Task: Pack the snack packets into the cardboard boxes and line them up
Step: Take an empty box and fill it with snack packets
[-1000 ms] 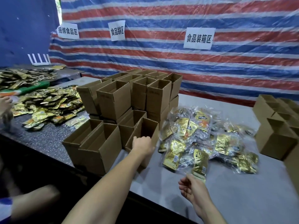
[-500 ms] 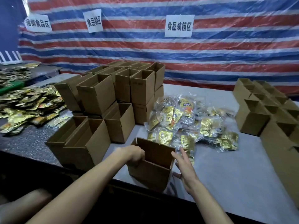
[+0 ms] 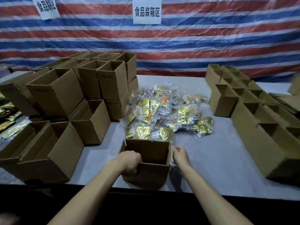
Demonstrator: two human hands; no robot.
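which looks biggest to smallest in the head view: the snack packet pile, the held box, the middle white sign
1. snack packet pile
2. held box, though nearness to the camera inflates it
3. middle white sign

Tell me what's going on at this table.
A person is packing snacks. Their left hand grips the near rim of an open cardboard box at the front edge of the table. The right hand is open beside the box's right wall. No packets show inside it yet. The pile of bagged snack packets lies just behind. Stacked empty boxes stand on the left, and rows of boxes on the right.
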